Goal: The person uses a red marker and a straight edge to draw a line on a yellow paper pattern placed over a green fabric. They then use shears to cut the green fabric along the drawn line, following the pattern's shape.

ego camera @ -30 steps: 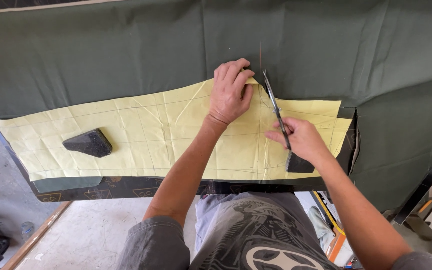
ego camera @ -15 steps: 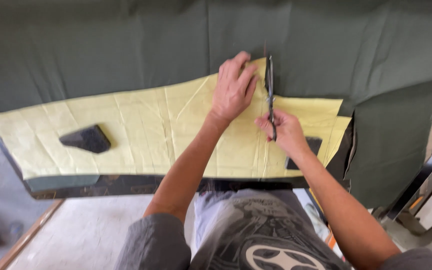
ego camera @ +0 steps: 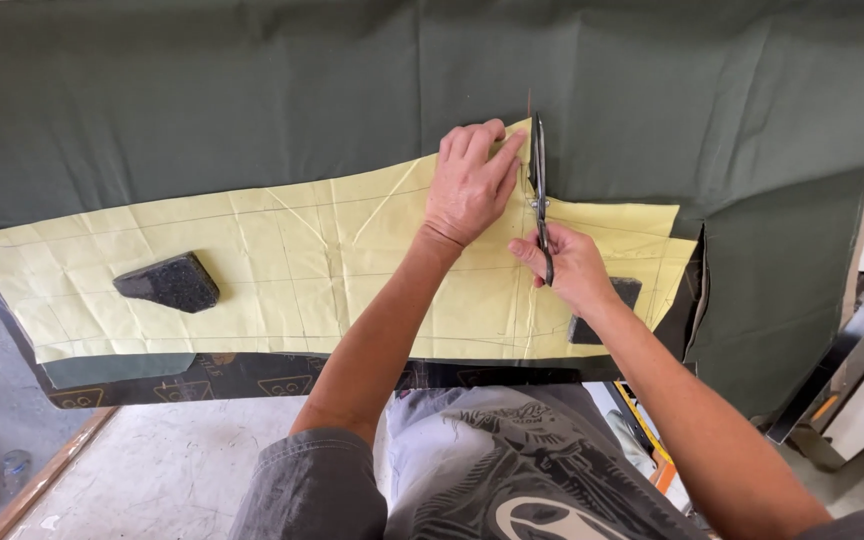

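Long pale-yellow paper pattern (ego camera: 282,270), creased and pencil-lined, lies flat on the dark green fabric (ego camera: 252,90) spread across your bench. Your left hand (ego camera: 467,185) presses its raised upper edge. Your right hand (ego camera: 572,268) grips dark metal scissors (ego camera: 540,190), blades pointing away, cutting fabric along that edge.

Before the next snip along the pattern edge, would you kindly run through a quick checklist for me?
1. Left hand flat on the yellow paper pattern, holding it down: ok.
2. Left fingertips clear of the scissors: not ok, they sit right beside the blades.
3. Right hand has its grip on the scissor handles: ok.
4. Dark stone weight rests on the pattern's left part: ok.
5. Green fabric lies smooth under the pattern: cannot tell.
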